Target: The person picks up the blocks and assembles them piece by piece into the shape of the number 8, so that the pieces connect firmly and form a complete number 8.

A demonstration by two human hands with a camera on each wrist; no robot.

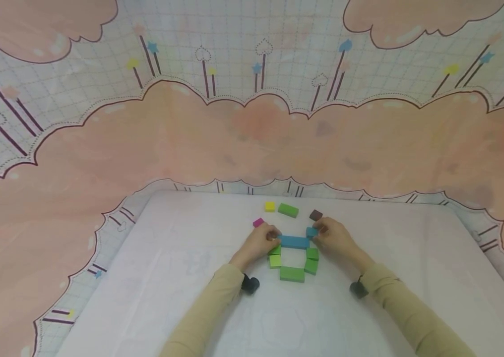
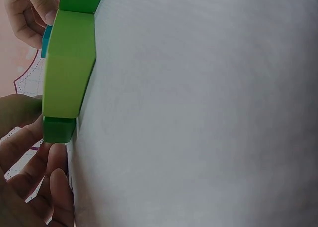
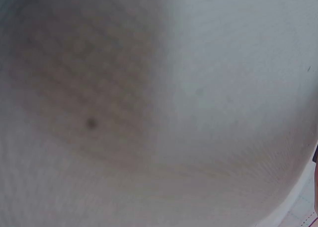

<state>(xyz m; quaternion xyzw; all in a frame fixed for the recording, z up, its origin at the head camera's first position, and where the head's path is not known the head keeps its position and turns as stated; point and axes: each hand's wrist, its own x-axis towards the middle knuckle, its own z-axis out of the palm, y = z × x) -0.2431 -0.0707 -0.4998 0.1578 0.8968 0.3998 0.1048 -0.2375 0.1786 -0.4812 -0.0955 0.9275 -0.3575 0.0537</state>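
Coloured blocks form a ring on the white table in the head view. A long blue block point(image 1: 295, 242) makes its far side and a long green block point(image 1: 292, 273) its near side. My left hand point(image 1: 261, 241) pinches the left end of the long blue block, its fingertips partly hiding that end. Between thumb and fingers, my right hand point(image 1: 334, 238) holds a small blue block point(image 1: 311, 232) at the ring's far right corner. Green blocks point(image 1: 312, 254) line the right side; a yellow-green block point(image 1: 275, 262) and a green block point(image 2: 59, 130) are on the left.
Beyond the ring lie a yellow block point(image 1: 270, 207), a green block point(image 1: 288, 210), a dark brown block point(image 1: 316, 215) and a magenta block point(image 1: 258, 222). The white table point(image 1: 189, 297) spreads around them, with a patterned cloth point(image 1: 252, 144) behind. The right wrist view shows mostly blurred white surface.
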